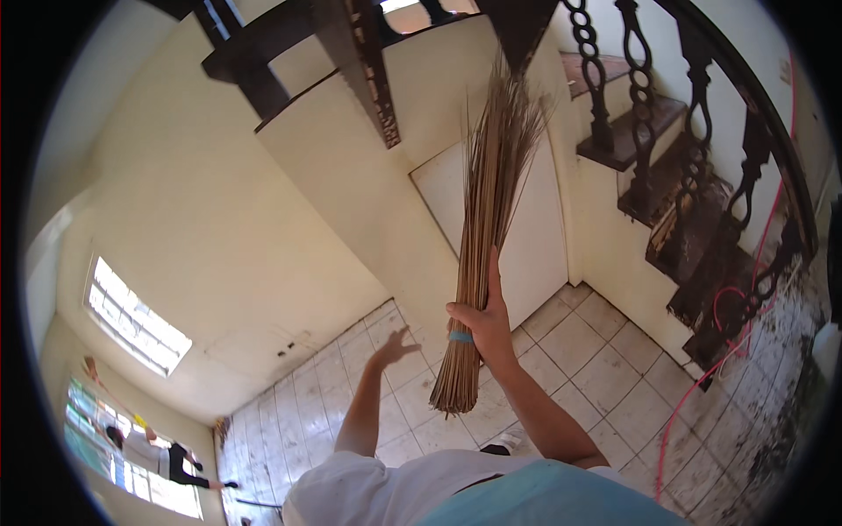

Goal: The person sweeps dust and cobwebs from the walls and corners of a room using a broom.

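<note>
A stick broom (485, 217), a bundle of thin brown ribs bound by a light-blue band (460, 336), rises before me with its loose, splayed ends upward. My right hand (485, 322) grips it just above the band, thumb and fingers wrapped around the bundle. The cut butt ends (454, 391) point down toward the floor. To the left of the broom, my left hand (393, 348) is raised in the air with its fingers apart, holding nothing.
Dark wooden stairs (664, 171) with worn treads and a carved balustrade (641, 92) climb at right. A pink hose or cord (677, 411) trails over the dirty tiled floor (592, 375). A white panel (526, 217) stands behind the broom. Another person (148, 454) is near the far-left window.
</note>
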A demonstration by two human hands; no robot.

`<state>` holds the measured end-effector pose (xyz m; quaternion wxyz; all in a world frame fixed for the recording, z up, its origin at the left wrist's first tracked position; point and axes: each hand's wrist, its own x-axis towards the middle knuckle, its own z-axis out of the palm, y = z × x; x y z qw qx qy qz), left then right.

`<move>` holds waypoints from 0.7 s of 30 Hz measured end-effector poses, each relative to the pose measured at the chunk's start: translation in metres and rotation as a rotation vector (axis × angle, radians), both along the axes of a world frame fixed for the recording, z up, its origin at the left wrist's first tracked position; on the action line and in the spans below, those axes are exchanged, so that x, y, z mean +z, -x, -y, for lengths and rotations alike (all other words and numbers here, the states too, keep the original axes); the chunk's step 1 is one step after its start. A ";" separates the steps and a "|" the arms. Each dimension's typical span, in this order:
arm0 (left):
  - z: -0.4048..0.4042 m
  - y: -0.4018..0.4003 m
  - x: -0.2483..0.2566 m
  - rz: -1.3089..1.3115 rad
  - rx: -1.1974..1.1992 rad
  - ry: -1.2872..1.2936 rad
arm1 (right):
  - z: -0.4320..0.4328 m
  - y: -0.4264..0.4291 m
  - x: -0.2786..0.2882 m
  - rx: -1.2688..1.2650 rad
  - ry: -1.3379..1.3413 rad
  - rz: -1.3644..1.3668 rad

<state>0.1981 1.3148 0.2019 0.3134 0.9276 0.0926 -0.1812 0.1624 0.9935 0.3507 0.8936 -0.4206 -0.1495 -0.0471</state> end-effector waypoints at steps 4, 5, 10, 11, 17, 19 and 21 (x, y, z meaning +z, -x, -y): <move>0.076 0.069 -0.018 -0.034 0.013 0.201 | 0.031 -0.022 -0.009 0.080 0.254 -0.040; 0.085 0.086 -0.012 -0.068 0.040 0.299 | 0.027 -0.008 -0.009 0.122 0.205 -0.054; 0.111 0.125 0.019 0.022 0.149 0.789 | 0.002 0.093 -0.032 0.158 0.010 -0.038; 0.113 0.126 0.023 0.059 0.151 0.871 | 0.003 0.098 -0.042 0.191 0.066 -0.077; 0.114 0.146 0.001 0.073 0.072 0.918 | 0.033 0.130 -0.074 0.200 0.381 -0.198; 0.101 0.171 -0.020 0.033 0.077 0.886 | 0.050 0.163 -0.054 0.165 0.515 -0.210; 0.089 0.202 -0.041 -0.005 0.048 0.931 | 0.069 0.197 -0.051 0.147 0.590 -0.217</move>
